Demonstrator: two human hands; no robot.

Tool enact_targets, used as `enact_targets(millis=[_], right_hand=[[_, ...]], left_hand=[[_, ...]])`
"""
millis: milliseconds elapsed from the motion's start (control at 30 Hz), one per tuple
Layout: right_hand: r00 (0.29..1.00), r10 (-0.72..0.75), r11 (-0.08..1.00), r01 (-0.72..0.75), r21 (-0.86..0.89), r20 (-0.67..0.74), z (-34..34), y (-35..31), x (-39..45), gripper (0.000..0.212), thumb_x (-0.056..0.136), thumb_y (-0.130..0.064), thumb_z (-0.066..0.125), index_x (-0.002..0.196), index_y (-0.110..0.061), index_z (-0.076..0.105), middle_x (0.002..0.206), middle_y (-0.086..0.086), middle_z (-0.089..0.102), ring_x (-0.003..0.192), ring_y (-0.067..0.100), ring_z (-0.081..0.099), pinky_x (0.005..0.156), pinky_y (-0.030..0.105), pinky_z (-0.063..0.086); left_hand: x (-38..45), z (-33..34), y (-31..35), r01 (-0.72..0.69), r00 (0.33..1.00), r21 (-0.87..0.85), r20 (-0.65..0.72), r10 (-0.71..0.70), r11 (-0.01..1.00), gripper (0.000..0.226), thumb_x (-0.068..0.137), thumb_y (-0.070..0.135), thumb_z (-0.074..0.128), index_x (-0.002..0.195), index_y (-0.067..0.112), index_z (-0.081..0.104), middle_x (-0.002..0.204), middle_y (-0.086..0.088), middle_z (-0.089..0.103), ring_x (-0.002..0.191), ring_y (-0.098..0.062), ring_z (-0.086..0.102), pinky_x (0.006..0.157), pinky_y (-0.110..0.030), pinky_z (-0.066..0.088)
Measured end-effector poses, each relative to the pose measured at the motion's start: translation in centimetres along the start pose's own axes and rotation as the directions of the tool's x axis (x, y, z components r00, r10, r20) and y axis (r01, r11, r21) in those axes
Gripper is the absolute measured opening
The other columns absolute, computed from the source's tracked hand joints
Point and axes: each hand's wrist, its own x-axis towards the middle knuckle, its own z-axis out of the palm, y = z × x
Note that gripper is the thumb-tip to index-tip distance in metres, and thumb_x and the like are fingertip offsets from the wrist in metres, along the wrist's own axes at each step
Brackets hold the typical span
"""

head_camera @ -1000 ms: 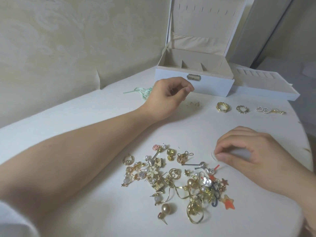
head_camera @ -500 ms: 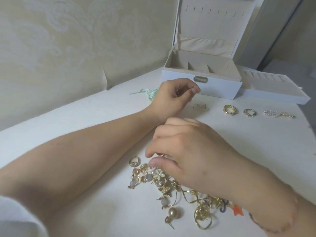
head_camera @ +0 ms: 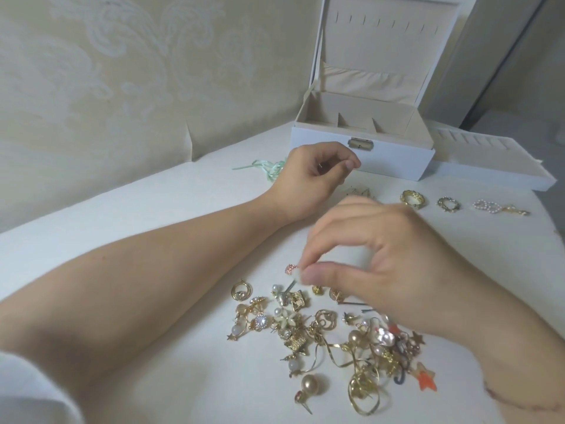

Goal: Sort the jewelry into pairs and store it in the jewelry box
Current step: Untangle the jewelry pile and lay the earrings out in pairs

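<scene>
Our right hand (head_camera: 394,264) hovers low over the far edge of the jumbled heap of gold, pearl and coloured earrings (head_camera: 330,335), thumb and forefinger pinching a small pale stud with a thin post (head_camera: 296,275), just beside a tiny pink rhinestone piece (head_camera: 290,268). Our left hand (head_camera: 312,179) rests on the white tabletop (head_camera: 153,209) farther off, fingers curled with thumb meeting forefinger; something small glints inside the curl, but we cannot tell what it is. The heap holds a round champagne pearl stud (head_camera: 310,384) at its near edge, a white flower earring (head_camera: 284,319) and an orange star charm (head_camera: 425,379) to the right. Beyond the hands, in a row to the right, lie a chunky gold ring (head_camera: 412,198), a thinner leafy ring (head_camera: 448,204) and a pearl-beaded piece (head_camera: 489,206). The white jewelry box with cream lining (head_camera: 360,160) stands open at the far side, brass clasp facing us, its removable tray (head_camera: 489,163) to the right. We can read no writing anywhere. A mint-green ribbon (head_camera: 263,168) lies left of the box.
</scene>
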Motion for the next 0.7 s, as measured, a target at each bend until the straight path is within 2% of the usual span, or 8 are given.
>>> enact_targets(millis=[133,200,267,300,367,533,633,700], right_hand=[[0.966,0.176,0.978,-0.149,0.146,-0.190,-3.6,1.8,-2.9,0.009,0.075,-0.032,0.080,0.073,-0.028,0.073,0.079,-0.010,0.072,0.076,0.013,0.065,0.072,0.026,0.050],[0.939,0.248,0.969,-0.241,0.056,-0.238,-4.7,3.6,-4.7,0.007,0.074,-0.033,0.077,0.071,-0.029,0.072,0.081,-0.009,0.072,0.076,0.015,0.064,0.070,0.030,0.048],[0.939,0.259,0.942,-0.297,-0.156,-0.225,-5.2,5.2,-5.9,0.013,0.079,-0.027,0.077,0.068,-0.032,0.070,0.083,-0.011,0.070,0.078,0.014,0.061,0.067,0.026,0.045],[0.944,0.248,0.930,-0.295,-0.219,-0.215,-5.2,5.8,-6.3,0.017,0.079,-0.024,0.078,0.069,-0.033,0.069,0.083,-0.012,0.069,0.078,0.012,0.061,0.066,0.020,0.043],[0.950,0.264,0.928,-0.297,-0.225,-0.163,-4.8,6.3,-6.9,0.018,0.078,-0.017,0.078,0.071,-0.032,0.070,0.084,-0.013,0.068,0.082,0.009,0.062,0.069,0.010,0.040],[0.958,0.276,0.930,-0.285,-0.233,-0.072,-4.4,6.8,-7.4,0.018,0.080,-0.014,0.075,0.078,-0.031,0.072,0.086,-0.016,0.067,0.085,0.004,0.064,0.072,0.006,0.041],[0.955,0.287,0.933,-0.296,-0.204,-0.074,-4.6,6.5,-7.5,0.007,0.088,-0.039,0.064,0.090,-0.040,0.070,0.090,-0.018,0.067,0.086,0.005,0.063,0.074,0.009,0.043],[0.956,0.292,0.928,-0.291,-0.231,-0.030,-4.4,6.4,-7.5,0.027,0.084,-0.062,0.050,0.098,-0.044,0.065,0.091,-0.020,0.066,0.087,0.006,0.061,0.073,0.015,0.045]], left_hand=[[-0.1,0.1,0.1,0.004,1.000,-0.006,0.013,-0.004,1.000,0.013,0.093,0.008,0.057,0.089,0.011,0.069,0.064,0.003,0.059,0.060,-0.010,0.050,0.059,-0.018,0.040],[0.0,0.1,0.1,0.016,1.000,-0.001,0.022,-0.016,1.000,0.014,0.095,0.003,0.057,0.089,0.010,0.069,0.063,0.003,0.056,0.059,-0.008,0.048,0.058,-0.015,0.039],[0.0,0.2,0.0,0.010,0.999,0.014,0.032,-0.011,1.000,0.015,0.095,0.004,0.057,0.089,0.011,0.069,0.063,-0.001,0.058,0.058,-0.006,0.048,0.058,-0.015,0.038],[0.1,0.3,-0.1,0.005,0.999,0.008,0.038,-0.005,1.000,0.014,0.095,0.007,0.057,0.089,0.012,0.069,0.065,-0.008,0.061,0.059,-0.008,0.049,0.059,-0.016,0.038],[0.1,0.3,-0.3,-0.001,0.999,-0.011,0.034,0.002,1.000,0.013,0.093,0.012,0.057,0.088,0.014,0.069,0.074,-0.022,0.064,0.062,-0.014,0.051,0.059,-0.021,0.039],[0.1,0.2,-0.4,0.005,1.000,-0.003,0.016,-0.005,1.000,0.013,0.092,0.014,0.057,0.087,0.017,0.069,0.069,-0.006,0.060,0.061,-0.009,0.052,0.060,-0.017,0.039],[0.2,0.1,-0.3,0.028,1.000,-0.038,-0.011,-0.028,0.999,0.013,0.092,0.012,0.057,0.087,0.013,0.069,0.066,-0.002,0.059,0.056,-0.002,0.049,0.056,-0.014,0.036],[0.4,-0.1,-0.2,0.051,0.997,-0.074,-0.059,-0.055,0.996,0.015,0.093,0.008,0.057,0.086,0.012,0.069,0.062,0.001,0.056,0.054,0.000,0.048,0.055,-0.013,0.034]])
